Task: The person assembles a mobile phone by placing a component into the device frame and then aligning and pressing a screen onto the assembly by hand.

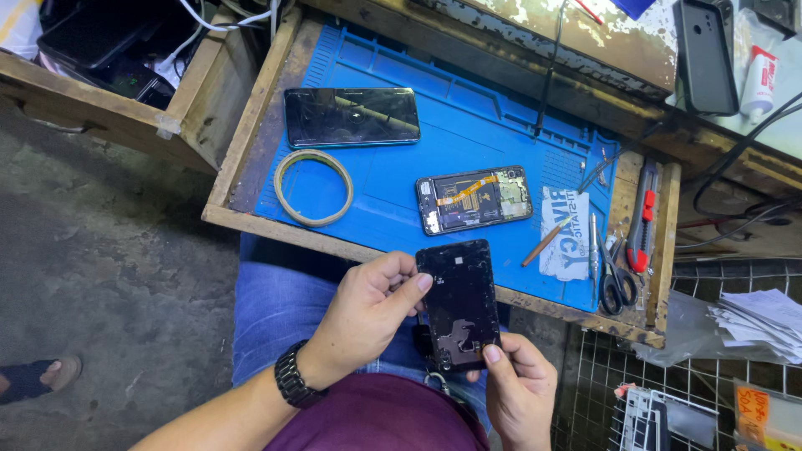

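Observation:
Over my lap, both hands hold a black phone back cover (459, 302) with its inner side up. My left hand (365, 309), with a black watch on the wrist, grips its left edge, thumb on the upper corner. My right hand (520, 388) holds the lower right corner, thumb pressed on it. Beyond it, on the blue work mat (468, 117) in an open wooden drawer, lies an opened phone body (474, 199) showing its circuit parts and an orange flex cable. A second phone (351, 116) lies screen up at the mat's far left.
A ring of tape (313, 187) lies on the mat's left. Scissors (616, 280), a red utility knife (643, 227), tweezers and a wooden stick (546, 241) sit at the drawer's right. Another dark phone (704, 54) rests on the bench above. A wire rack stands to my right.

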